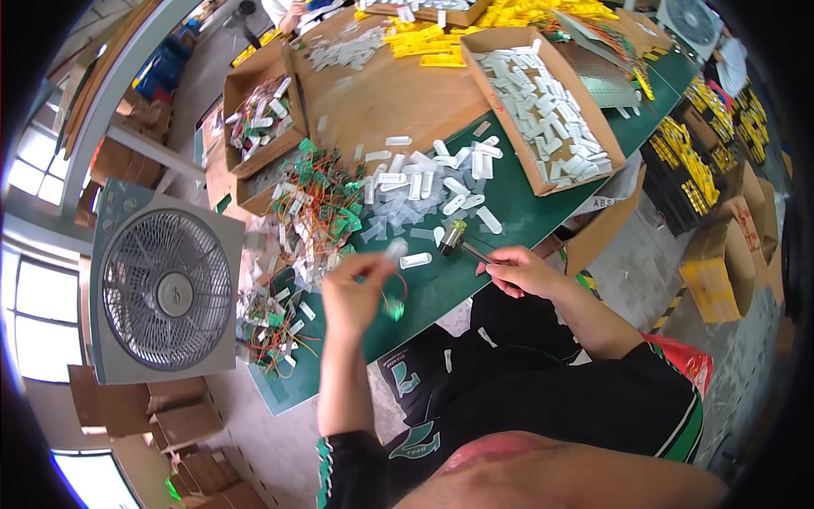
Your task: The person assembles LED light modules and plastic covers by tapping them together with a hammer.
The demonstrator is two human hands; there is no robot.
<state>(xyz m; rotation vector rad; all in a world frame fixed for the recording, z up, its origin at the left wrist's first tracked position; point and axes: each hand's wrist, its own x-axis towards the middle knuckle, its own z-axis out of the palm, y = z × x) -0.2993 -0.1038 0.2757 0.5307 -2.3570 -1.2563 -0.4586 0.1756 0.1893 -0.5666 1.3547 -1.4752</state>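
Observation:
My left hand [349,297] is raised over the near edge of the green table, fingers pinched on a small whitish plastic piece [396,248], blurred by motion. Below these fingers hangs a thin red wire with a small green circuit board [393,308]. My right hand [524,273] grips the thin dark shaft of a tool [454,236] whose thick far end is yellowish and black; its exact kind is unclear. Beyond both hands lies a heap of white oblong plastic cases [415,185] with translucent pieces among them. One white case [415,260] lies between my hands.
Wired green boards [318,199] are piled at the left. A cardboard tray of white cases [593,127] stands at the right, another box [229,114] at the far left. A box fan [174,293] stands beside the table. Yellow parts [441,47] lie at the back.

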